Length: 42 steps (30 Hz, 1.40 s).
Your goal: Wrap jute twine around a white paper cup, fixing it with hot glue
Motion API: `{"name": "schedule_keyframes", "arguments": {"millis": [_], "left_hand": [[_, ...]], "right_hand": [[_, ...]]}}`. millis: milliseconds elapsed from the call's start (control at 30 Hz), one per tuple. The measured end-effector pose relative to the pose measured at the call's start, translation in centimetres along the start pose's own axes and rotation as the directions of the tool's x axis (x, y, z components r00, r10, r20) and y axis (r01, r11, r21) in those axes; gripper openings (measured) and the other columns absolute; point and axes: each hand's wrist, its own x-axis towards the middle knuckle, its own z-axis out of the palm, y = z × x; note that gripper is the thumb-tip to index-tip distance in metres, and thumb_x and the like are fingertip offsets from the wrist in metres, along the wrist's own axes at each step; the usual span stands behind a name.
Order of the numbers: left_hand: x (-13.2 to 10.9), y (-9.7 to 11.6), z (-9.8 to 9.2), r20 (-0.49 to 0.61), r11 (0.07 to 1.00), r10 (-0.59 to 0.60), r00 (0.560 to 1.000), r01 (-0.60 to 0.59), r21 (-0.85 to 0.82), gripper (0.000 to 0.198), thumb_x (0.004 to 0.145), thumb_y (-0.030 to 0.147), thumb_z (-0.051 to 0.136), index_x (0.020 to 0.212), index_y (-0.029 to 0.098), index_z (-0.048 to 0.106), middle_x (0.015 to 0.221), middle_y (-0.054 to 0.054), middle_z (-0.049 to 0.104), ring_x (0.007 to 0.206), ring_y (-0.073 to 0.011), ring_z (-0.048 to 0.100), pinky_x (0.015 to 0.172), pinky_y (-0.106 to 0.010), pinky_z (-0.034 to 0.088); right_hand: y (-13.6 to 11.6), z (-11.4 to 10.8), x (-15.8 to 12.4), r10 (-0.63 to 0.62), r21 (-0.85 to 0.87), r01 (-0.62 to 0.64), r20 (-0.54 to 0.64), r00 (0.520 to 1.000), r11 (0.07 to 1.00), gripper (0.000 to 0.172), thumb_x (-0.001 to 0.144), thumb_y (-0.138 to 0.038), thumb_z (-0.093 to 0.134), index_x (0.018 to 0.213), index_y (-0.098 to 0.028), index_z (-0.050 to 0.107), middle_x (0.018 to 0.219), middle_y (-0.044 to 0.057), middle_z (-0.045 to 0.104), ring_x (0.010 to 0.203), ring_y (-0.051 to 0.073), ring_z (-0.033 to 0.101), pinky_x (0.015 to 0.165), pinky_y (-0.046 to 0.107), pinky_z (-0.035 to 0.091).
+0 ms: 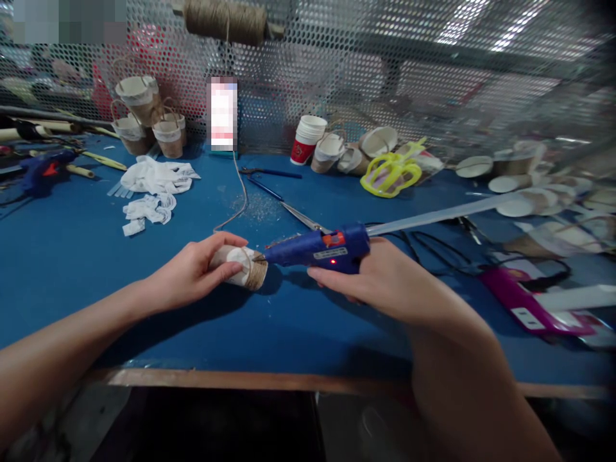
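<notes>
The small cup (246, 277), held on its side at the tip of the blue glue gun (312, 250), is whitish, with rows of brown twine (258, 274) wound about one end. The left hand (199, 266) grasps it between thumb and fingers; the right hand (378, 276) is wrapped around the gun's handle. Beyond the glue gun, a red cup (301, 151) stands with more cups nested inside it, their white rims showing. Far to the glue gun's left, loop-handled brown cups (139, 112) are piled, their contents too small to make out.
</notes>
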Motion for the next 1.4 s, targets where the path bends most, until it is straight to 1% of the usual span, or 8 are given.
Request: {"name": "schedule_keyframes", "arguments": {"millis": [100,167,367,533,767,967,1133,1400], "left_hand": [[-0.1,-0.1,0.0,0.007,1.0,-0.008,1.0,0.009,-0.008,0.034,0.083,0.035,0.045,0.111,0.017,0.048,0.077,-0.002,0.06,0.057,-0.0119,0.049,0.052,-0.022,0.038],[-0.1,-0.1,0.0,0.009,1.0,-0.011,1.0,0.011,-0.009,0.035,0.083,0.036,0.045,0.112,0.017,0.048,0.076,-0.002,0.059,0.056,-0.0117,0.049,0.051,-0.022,0.037],[0.1,0.1,0.0,0.014,0.999,-0.005,1.0,0.005,-0.036,0.035,0.083,0.036,0.045,0.111,0.016,0.048,0.079,-0.003,0.061,0.058,-0.0125,0.051,0.053,-0.023,0.039],[0.1,0.2,-0.1,0.035,0.999,-0.021,0.999,0.023,-0.034,0.036,0.083,0.037,0.044,0.112,0.016,0.048,0.08,-0.003,0.061,0.058,-0.0127,0.051,0.052,-0.023,0.039],[0.0,0.2,-0.2,0.036,0.999,-0.019,0.999,0.02,-0.034,0.035,0.083,0.035,0.044,0.112,0.016,0.047,0.084,-0.004,0.062,0.063,-0.0134,0.053,0.058,-0.025,0.041],[0.1,0.3,-0.2,0.039,0.999,-0.022,0.999,0.023,-0.029,0.035,0.083,0.034,0.043,0.112,0.015,0.047,0.086,-0.005,0.062,0.064,-0.0135,0.053,0.058,-0.025,0.041],[0.1,0.3,-0.2,0.039,1.0,-0.022,0.999,0.022,0.004,0.035,0.083,0.035,0.043,0.112,0.015,0.047,0.079,-0.004,0.061,0.059,-0.0127,0.051,0.056,-0.025,0.04],[0.1,0.1,-0.2,0.035,0.999,-0.027,0.999,0.027,-0.024,0.034,0.083,0.035,0.043,0.111,0.016,0.047,0.084,-0.005,0.062,0.065,-0.0137,0.054,0.059,-0.025,0.041]], "right_hand": [[-0.1,0.0,0.1,-0.057,0.042,0.057,-0.002,0.998,0.997,0.032,0.069,-0.043,0.058,0.049,-0.02,0.047,0.041,-0.004,0.042,0.038,0.007,0.036,0.035,0.023,0.027],[-0.1,0.0,0.1,-0.058,0.049,0.058,0.005,0.998,0.997,0.031,0.07,-0.042,0.057,0.05,-0.02,0.047,0.041,-0.004,0.043,0.039,0.008,0.038,0.036,0.023,0.029],[-0.3,-0.1,-0.1,-0.069,0.018,0.07,-0.027,0.997,0.997,0.034,0.067,-0.04,0.059,0.048,-0.02,0.04,0.042,-0.004,0.04,0.04,0.008,0.035,0.037,0.022,0.028],[-0.8,-0.2,-0.3,-0.068,-0.004,0.068,-0.013,0.998,0.998,0.03,0.069,-0.04,0.055,0.051,-0.02,0.042,0.045,-0.005,0.041,0.042,0.008,0.036,0.04,0.022,0.03],[-1.0,-0.2,-0.5,-0.138,-0.098,0.134,-0.036,0.99,0.986,0.034,0.067,-0.039,0.053,0.046,-0.021,0.034,0.042,-0.005,0.038,0.041,0.008,0.034,0.042,0.024,0.028],[-1.0,-0.1,-0.5,-0.184,-0.089,0.179,-0.053,0.982,0.98,0.028,0.068,-0.037,0.053,0.05,-0.021,0.039,0.045,-0.004,0.042,0.043,0.01,0.038,0.045,0.025,0.032],[-1.2,-0.2,-0.7,-0.216,-0.071,0.213,-0.035,0.976,0.974,0.028,0.068,-0.035,0.053,0.048,-0.022,0.038,0.043,-0.004,0.041,0.045,0.011,0.041,0.047,0.025,0.034],[-0.9,-0.1,-0.6,-0.199,-0.088,0.193,-0.057,0.978,0.977,0.024,0.067,-0.034,0.051,0.049,-0.021,0.041,0.045,-0.003,0.044,0.046,0.012,0.045,0.046,0.025,0.034]]}}
